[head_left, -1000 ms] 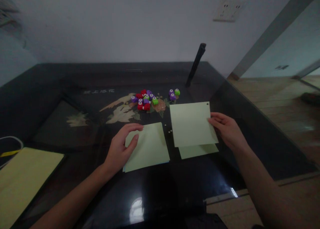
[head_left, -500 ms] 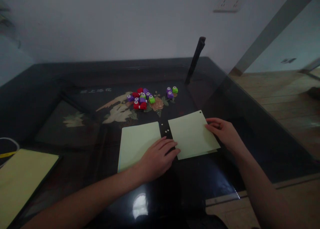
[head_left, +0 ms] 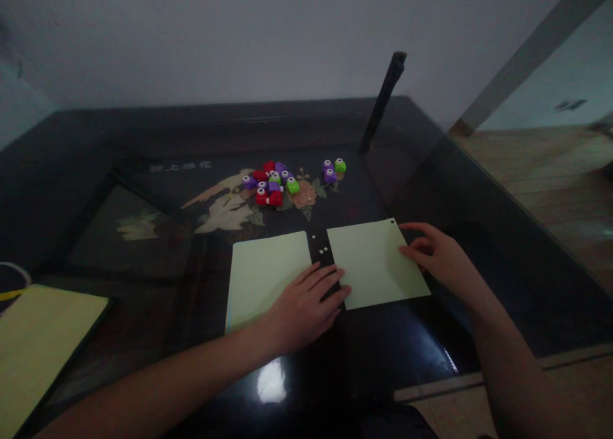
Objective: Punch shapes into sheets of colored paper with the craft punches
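Paper sheet (head_left: 371, 260), raised a second ago, now lies nearly flat on the worktop (head_left: 186, 279), hiding the lower sheet, so seemingly aligned; left hand (head_left: 304, 308) at its left edge, fingers loosely extended, right hand (head_left: 443, 260) half-curled at its right edge, grip unclear.

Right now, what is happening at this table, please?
A person's right hand is at the right edge of a pale green sheet, and the left hand has its fingertips at the left edge. A second sheet lies to the left, partly covered by the left hand. Three tiny pale cutouts lie between the sheets; red, purple and green toys with eyes are farther back.
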The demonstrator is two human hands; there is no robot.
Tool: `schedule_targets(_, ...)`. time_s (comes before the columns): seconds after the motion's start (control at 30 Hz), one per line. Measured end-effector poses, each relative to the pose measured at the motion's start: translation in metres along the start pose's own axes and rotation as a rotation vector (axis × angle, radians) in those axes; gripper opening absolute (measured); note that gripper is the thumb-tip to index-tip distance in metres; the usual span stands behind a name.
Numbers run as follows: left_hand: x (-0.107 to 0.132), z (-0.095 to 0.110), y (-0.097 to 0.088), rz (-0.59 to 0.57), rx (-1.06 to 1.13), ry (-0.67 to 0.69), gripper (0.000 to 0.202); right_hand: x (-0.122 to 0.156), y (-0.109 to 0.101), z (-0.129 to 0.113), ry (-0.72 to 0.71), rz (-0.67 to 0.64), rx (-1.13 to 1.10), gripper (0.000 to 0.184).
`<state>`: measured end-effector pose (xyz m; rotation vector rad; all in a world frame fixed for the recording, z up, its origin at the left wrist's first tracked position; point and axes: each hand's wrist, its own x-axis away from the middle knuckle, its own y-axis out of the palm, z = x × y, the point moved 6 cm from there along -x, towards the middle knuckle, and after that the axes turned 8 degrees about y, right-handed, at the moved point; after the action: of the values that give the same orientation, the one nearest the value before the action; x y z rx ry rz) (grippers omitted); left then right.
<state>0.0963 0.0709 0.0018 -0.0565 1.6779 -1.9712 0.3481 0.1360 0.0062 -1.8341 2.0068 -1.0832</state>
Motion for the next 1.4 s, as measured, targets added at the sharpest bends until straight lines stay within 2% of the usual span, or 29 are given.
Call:
schedule_targets(0.4, -0.001, 0.001, -0.003, -0.023, -0.021, -0.02, 0.031, -0.004, 0.0, 0.002, -0.152, 0.143, 0.192, 0.045)
schedule_targets(0.57, -0.004, 0.001, -0.017, -0.024, 0.048, -0.026, 0.034, -0.004, 0.0, 0.003, -0.187, 0.161, 0.27, 0.039)
schedule_targets(0.63, -0.002, -0.007, -0.028, -0.016, 0.101, -0.066, 0.033, -0.003, -0.001, 0.002, -0.183, 0.162, 0.288, 0.032)
schedule_targets(0.73, 0.015, -0.038, -0.049, 0.016, 0.115, -0.205, 0.031, -0.001, -0.004, -0.001, -0.189, 0.185, 0.27, 0.026)
schedule_targets(0.87, 0.066, -0.1, -0.071, 0.055, -0.026, -0.513, 0.026, 0.001, -0.005, -0.005, -0.222, 0.2, 0.224, 0.028)
schedule_targets(0.97, 0.098, -0.129, -0.074, 0.103, -0.032, -0.658, 0.034, 0.001, -0.005, -0.006, -0.231, 0.202, 0.2, 0.031)
schedule_targets(1.03, 0.105, -0.135, -0.07, 0.089, -0.018, -0.677, 0.041, 0.001, -0.005, -0.006, -0.226, 0.206, 0.188, 0.032)
schedule_targets(1.17, 0.104, -0.131, -0.064, 0.053, -0.013, -0.677, 0.042, 0.001, -0.006, -0.005, -0.194, 0.2, 0.172, 0.033)
schedule_targets(1.4, 0.102, -0.122, -0.069, 0.095, 0.046, -0.621, 0.037, 0.0, -0.005, -0.005, -0.174, 0.205, 0.162, 0.029)
